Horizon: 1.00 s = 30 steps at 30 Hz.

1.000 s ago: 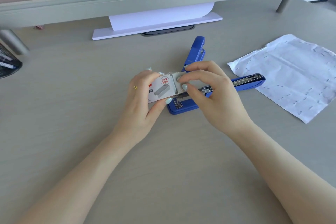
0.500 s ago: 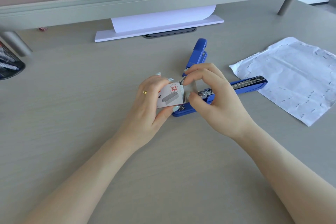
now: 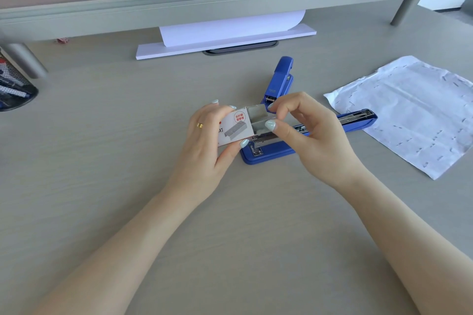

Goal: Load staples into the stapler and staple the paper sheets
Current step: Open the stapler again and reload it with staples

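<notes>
Pale wood-grain desk (image 3: 102, 186) runs bare all around my forearms, with wide open room on the near side and to the left; far left a mesh pen cup (image 3: 12, 84) sits at the edge of view, and along the far side a grey shelf (image 3: 204, 7) stands on legs with a white paper stack (image 3: 225, 36) tucked under it. To the right lies a crumpled sheet (image 3: 409, 115) dotted with staples, just beside the tip of the stapler (image 3: 268, 153). That stapler is blue and swung fully open: its base lies flat under my hands, its metal staple channel reaches right toward the sheet, and its top arm points away to the far side. My left hand (image 3: 207, 140) is closed around the staple box (image 3: 234, 129), thumb on the near edge and fingers on the far edge, holding it just above the left end of the base. The box's inner tray is slid out to the right. My right hand (image 3: 314, 135) pinches at that open end, thumb and forefinger closed on the tray or its contents; I cannot tell which. Both hands are touching the box and sit directly over the stapler.
</notes>
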Tool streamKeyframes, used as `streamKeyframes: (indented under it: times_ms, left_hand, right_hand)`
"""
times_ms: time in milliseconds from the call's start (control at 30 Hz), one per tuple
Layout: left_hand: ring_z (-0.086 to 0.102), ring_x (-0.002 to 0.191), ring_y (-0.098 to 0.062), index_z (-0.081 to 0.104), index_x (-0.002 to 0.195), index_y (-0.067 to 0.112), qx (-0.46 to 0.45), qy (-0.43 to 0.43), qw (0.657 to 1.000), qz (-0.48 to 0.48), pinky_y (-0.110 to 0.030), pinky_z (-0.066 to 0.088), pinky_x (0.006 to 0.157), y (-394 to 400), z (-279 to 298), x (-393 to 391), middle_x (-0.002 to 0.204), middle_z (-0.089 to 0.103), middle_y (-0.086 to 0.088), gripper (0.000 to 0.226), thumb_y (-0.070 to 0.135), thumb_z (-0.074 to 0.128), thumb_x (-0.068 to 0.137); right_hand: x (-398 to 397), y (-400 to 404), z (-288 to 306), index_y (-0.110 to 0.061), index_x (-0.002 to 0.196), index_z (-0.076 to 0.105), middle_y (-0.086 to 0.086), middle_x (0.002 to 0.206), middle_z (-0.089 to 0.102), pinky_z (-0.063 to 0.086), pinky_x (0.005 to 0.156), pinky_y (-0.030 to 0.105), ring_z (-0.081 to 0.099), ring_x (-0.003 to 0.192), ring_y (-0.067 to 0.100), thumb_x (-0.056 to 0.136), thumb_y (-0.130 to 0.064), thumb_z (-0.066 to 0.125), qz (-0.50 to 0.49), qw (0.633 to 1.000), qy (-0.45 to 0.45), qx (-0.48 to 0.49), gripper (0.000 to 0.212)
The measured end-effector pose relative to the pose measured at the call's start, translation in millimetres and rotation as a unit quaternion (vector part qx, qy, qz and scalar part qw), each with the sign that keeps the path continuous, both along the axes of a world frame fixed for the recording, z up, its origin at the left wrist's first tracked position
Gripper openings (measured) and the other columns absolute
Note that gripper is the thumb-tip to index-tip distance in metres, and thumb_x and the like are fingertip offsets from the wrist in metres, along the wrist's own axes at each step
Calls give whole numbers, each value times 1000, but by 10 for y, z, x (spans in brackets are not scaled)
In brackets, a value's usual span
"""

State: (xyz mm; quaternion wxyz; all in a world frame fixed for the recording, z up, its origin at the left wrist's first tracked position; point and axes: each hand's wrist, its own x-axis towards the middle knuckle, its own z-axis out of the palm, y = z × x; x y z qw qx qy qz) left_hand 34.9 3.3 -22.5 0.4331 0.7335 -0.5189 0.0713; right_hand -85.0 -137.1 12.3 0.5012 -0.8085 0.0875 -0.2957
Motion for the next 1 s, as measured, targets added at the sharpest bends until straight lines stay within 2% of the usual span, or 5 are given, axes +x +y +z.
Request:
streamKeyframes:
  times_ms: [300, 500, 700, 833, 1000]
  left_hand:
    - [33, 107, -13, 43, 119, 12, 94, 80, 980, 156, -15, 26, 69, -13, -82, 154, 111, 45, 5, 32, 24, 52, 90]
    - [22, 135, -25, 46, 121, 11, 223, -10, 944, 243, -44, 13, 110, -5, -137, 251, 136, 46, -4, 38, 34, 49, 91]
    - [10, 140, -22, 41, 132, 19, 195, -28, 956, 217, -54, -3, 110, -28, -99, 169, 150, 26, -1, 58, 51, 49, 85]
    - [19, 134, -18, 52, 118, 22, 104, -58, 986, 120, -48, -3, 110, -57, -26, 22, 141, 39, 2, 57, 58, 43, 74]
    - [25, 132, -19, 62, 94, 24, 109, -63, 987, 103, -46, -4, 107, -168, -46, -142, 133, 49, 4, 39, 54, 47, 73]
  right_hand:
    - [13, -124, 41, -26, 88, 61, -22, 60, 69, 41, 59, 3, 58, 62, -2, 85, -15, 64, -125, 983, 25, 130, 12]
    - [-14, -113, -2, -26, 90, 72, -17, 79, 69, 41, 59, 1, 62, 72, -5, 85, -22, 65, -158, 980, 119, 30, 10]
    - [0, -61, -29, -26, 86, 72, -12, 78, 70, 38, 61, 3, 58, 65, -8, 84, -23, 65, -120, 982, 145, 13, 8]
    - [16, -31, -43, -25, 84, 73, -15, 76, 71, 41, 100, 38, 58, 73, -2, 83, -25, 65, -125, 982, 141, -27, 8]
    - [41, -32, -91, -38, 76, 68, -20, 70, 68, 33, 106, 53, 60, 77, -1, 84, -27, 63, -134, 980, 137, -47, 15]
